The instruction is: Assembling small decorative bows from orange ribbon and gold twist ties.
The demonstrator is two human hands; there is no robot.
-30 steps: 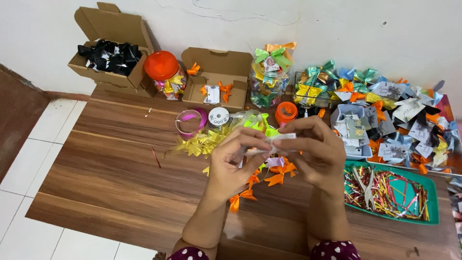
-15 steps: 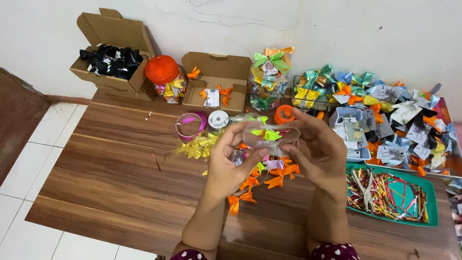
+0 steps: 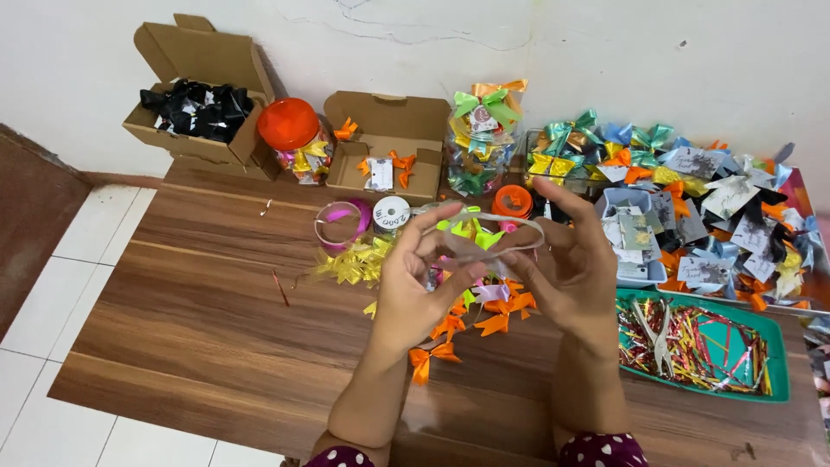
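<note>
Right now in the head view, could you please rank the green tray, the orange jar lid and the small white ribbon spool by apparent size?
1. green tray, nearest the camera
2. orange jar lid
3. small white ribbon spool

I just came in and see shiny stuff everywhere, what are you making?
A person's left hand and right hand hold a pale ribbon loop between them above a wooden table. Small orange bows lie under the hands. A green tray of thin strips sits to the right, and boxes and jars of bows line the wall.
</note>
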